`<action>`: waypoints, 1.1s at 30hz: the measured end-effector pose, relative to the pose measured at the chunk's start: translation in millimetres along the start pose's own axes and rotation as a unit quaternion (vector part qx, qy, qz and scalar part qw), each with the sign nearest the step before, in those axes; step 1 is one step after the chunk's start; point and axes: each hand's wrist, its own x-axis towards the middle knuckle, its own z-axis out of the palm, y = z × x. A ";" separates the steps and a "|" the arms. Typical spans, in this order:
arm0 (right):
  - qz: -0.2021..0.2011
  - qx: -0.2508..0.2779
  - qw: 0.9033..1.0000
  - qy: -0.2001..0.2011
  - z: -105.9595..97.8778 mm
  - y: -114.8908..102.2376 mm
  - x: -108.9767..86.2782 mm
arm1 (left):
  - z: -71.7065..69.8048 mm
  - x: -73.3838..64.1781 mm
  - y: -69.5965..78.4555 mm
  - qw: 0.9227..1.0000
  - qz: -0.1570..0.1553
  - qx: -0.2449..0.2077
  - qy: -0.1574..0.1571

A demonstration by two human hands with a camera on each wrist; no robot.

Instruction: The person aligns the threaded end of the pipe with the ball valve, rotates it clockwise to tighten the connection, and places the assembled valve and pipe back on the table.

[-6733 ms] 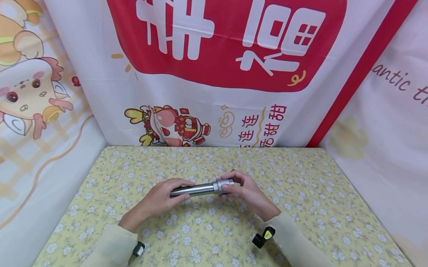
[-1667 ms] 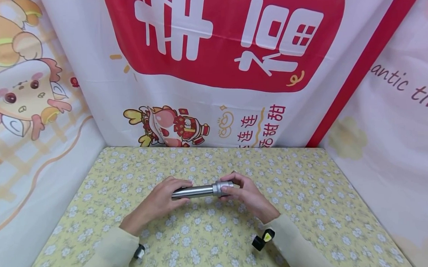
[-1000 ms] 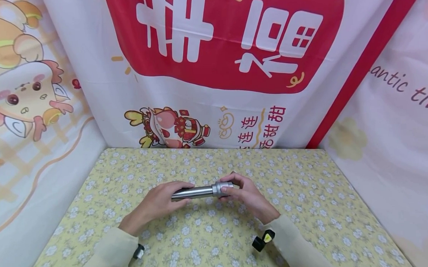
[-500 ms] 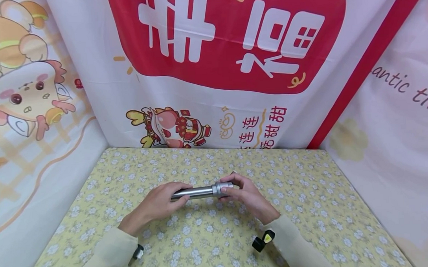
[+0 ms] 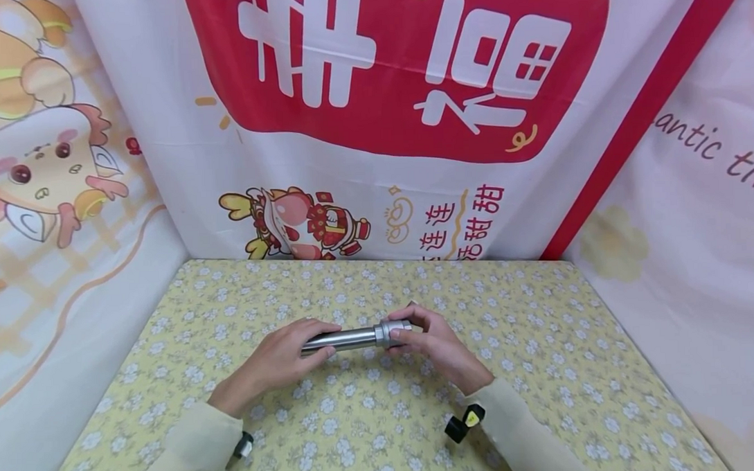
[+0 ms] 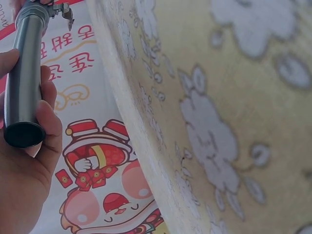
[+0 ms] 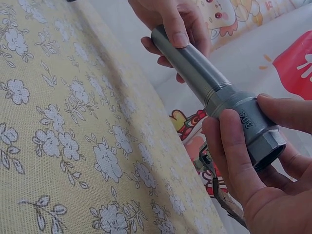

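A smooth steel pipe point(image 5: 353, 339) is joined end-on to a steel ball valve point(image 7: 249, 119) marked 304, with a few threads showing at the joint in the right wrist view. My left hand point(image 5: 284, 351) grips the pipe near its free end, thumb on the near side. Around the valve body curl the fingers and thumb of my right hand point(image 5: 435, 341). The valve's lever point(image 7: 217, 187) hangs off its side beneath my right fingers. In the left wrist view the pipe's dark round end point(image 6: 24, 134) faces the camera. Both hands hold the joined pieces above the table.
A yellow flowered cloth covers the table point(image 5: 333, 417). Printed fabric hangs behind it as a back wall point(image 5: 181, 166), with more fabric at the left and right sides. Each sleeve carries a small black wrist device, such as the right one point(image 5: 464, 423).
My left fingers and thumb have loosened and re-closed around the pipe, shifting slightly. The right hand stays nearly still on the ball valve, and the joined pieces hold almost the same place.
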 end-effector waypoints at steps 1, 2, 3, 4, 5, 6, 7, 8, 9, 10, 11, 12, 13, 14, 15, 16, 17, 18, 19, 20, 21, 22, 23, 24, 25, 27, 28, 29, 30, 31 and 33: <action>0.000 0.000 1.000 -0.001 -0.2 0.3 0.2 | 0.0 0.0 0.0 1.000 0.001 0.000 0.000; 0.000 -0.001 1.000 -0.001 -0.3 0.5 0.4 | 0.1 0.0 0.0 1.000 0.002 0.001 0.000; 0.000 -0.001 1.000 -0.001 -0.5 0.8 0.5 | 0.1 0.0 -0.2 1.000 0.003 0.001 0.001; 0.000 0.000 1.000 -0.001 -0.7 0.9 0.6 | 0.2 0.0 -0.3 1.000 0.005 0.001 0.002; 0.000 -0.001 1.000 -0.001 -0.8 0.9 0.6 | 0.3 -0.1 -0.4 1.000 0.006 0.000 0.003; -0.001 -0.001 1.000 -0.001 -0.9 1.0 0.6 | 0.3 -0.1 -0.5 1.000 0.007 0.001 0.004; -0.001 -0.001 1.000 -0.001 -1.0 0.9 0.5 | 0.4 -0.2 -0.6 1.000 0.009 0.000 0.006; -0.002 -0.002 1.000 -0.001 -1.1 1.0 0.5 | 0.5 -0.2 -0.7 1.000 0.011 0.000 0.007; -0.002 -0.001 1.000 -0.001 -1.1 0.8 0.4 | 0.5 -0.1 -0.7 1.000 0.013 -0.001 0.009; -0.003 -0.001 1.000 0.000 -0.9 0.8 0.3 | 0.6 -0.1 -0.7 1.000 0.014 -0.001 0.011; -0.004 -0.001 1.000 -0.001 -0.8 0.6 0.3 | 0.6 -0.1 -0.7 1.000 0.016 -0.001 0.012; -0.006 -0.003 1.000 -0.001 -0.7 0.7 0.4 | 0.7 -0.1 -0.7 1.000 0.017 0.000 0.014; -0.006 -0.003 1.000 -0.001 -0.6 0.5 0.4 | 0.7 -0.1 -0.6 1.000 0.018 0.000 0.015; -0.007 -0.004 1.000 -0.001 -0.4 0.4 0.5 | 0.7 -0.1 -0.5 1.000 0.019 -0.001 0.017; -0.006 -0.003 1.000 -0.001 -0.2 0.1 0.5 | 0.6 0.0 -0.4 1.000 0.020 -0.001 0.018; -0.006 -0.003 1.000 -0.001 -0.2 0.0 0.5 | 0.5 0.0 -0.2 1.000 0.022 0.000 0.020; -0.005 -0.004 1.000 -0.001 -0.2 -0.1 0.5 | 0.3 0.0 0.1 1.000 0.023 -0.001 0.021; -0.004 -0.004 1.000 -0.001 -0.2 -0.2 0.4 | 0.0 0.0 0.2 0.999 0.026 -0.001 0.023; -0.002 -0.003 1.000 -0.001 -0.1 -0.2 0.4 | -0.2 0.1 0.4 0.999 0.029 -0.002 0.025; -0.002 -0.003 1.000 -0.001 -0.2 -0.2 0.4 | -0.4 0.1 0.6 0.999 0.032 -0.003 0.026; -0.001 -0.002 1.000 0.000 -0.3 -0.3 0.2 | -0.6 0.1 0.8 0.999 0.034 -0.004 0.028; -0.001 -0.003 1.000 0.000 -0.4 -0.1 0.2 | -0.7 -0.1 0.8 0.999 0.037 -0.005 0.029; 0.000 -0.004 1.000 0.001 -0.4 -0.2 -0.2 | -0.7 -0.2 0.6 0.999 0.040 -0.005 0.031; 0.001 -0.005 1.000 0.002 -0.4 -0.4 -0.5 | -0.5 -0.3 0.3 0.999 0.043 -0.006 0.033; 0.002 -0.007 1.000 0.002 -0.3 -0.6 -0.6 | -0.3 -0.2 0.0 0.998 0.045 -0.006 0.034; 0.005 -0.009 1.000 0.004 -0.3 -1.2 -1.0 | 0.2 -0.1 -1.0 0.998 0.050 -0.006 0.038; 0.006 -0.010 1.000 0.004 -0.2 -1.3 -1.2 | 0.7 -0.1 -1.5 0.998 0.052 -0.005 0.040; 0.008 -0.010 1.000 0.004 -0.2 -1.6 -1.5 | 1.1 0.0 -1.9 0.998 0.054 -0.005 0.041; 0.008 -0.010 1.000 0.003 -0.3 -1.5 -1.4 | 1.5 -0.1 -2.3 0.998 0.055 -0.005 0.043; 0.007 -0.010 1.000 0.002 -0.3 -1.5 -1.5 | 1.9 -0.1 -2.5 0.998 0.055 -0.004 0.044; 0.005 -0.010 1.000 -0.001 -0.4 -1.7 -1.8 | 2.4 -0.4 -2.7 0.997 0.056 -0.005 0.046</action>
